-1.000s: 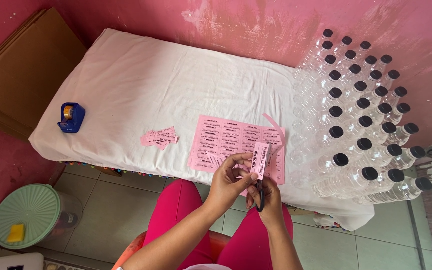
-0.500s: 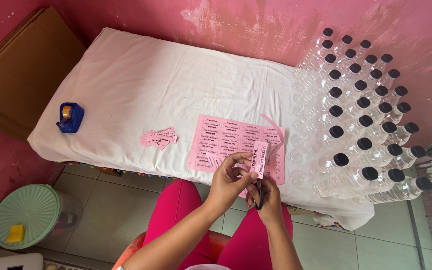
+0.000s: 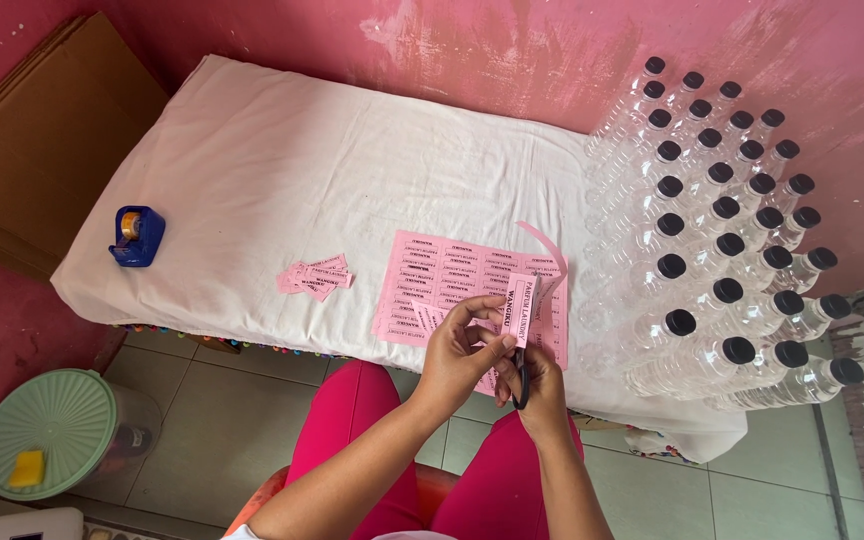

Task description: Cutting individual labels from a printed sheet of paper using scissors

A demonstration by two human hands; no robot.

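Hands (image 3: 497,365) w/ scissors (image 3: 522,385), pink label (image 3: 520,310)

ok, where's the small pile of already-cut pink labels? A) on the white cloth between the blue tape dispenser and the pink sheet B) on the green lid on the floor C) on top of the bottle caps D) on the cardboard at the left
A: the cut pink labels lie on the white cloth, right of the blue tape dispenser and left of the pink sheet.
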